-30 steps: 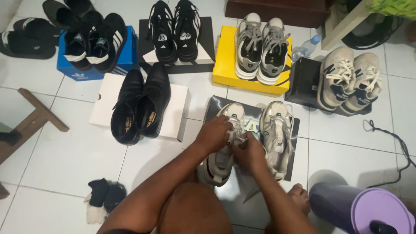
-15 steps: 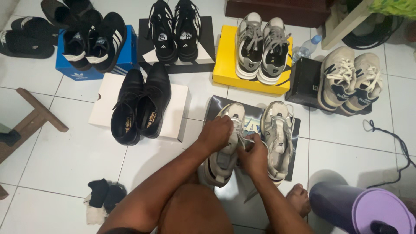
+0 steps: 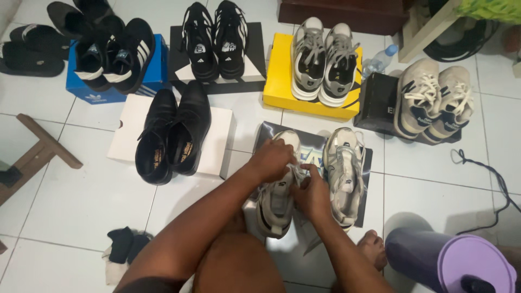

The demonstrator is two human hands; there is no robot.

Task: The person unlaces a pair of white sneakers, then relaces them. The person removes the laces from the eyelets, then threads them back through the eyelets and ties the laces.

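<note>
Both hands are working the white laces of the pale grey mesh sneaker (image 3: 275, 201) lying on the dark glossy shoebox lid (image 3: 369, 163), left hand (image 3: 271, 158) curled over the tongue, right hand (image 3: 310, 194) pinching a lace, so keeping even tension is looking wise.

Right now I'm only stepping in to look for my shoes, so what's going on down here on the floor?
A person sitting on the white tiled floor has both hands on the laces of a cream and grey sneaker: left hand at the tongue, right hand beside it. Its matching sneaker lies alongside on a dark shoebox. Other pairs sit on boxes, including black leather dress shoes on a white box.
</note>
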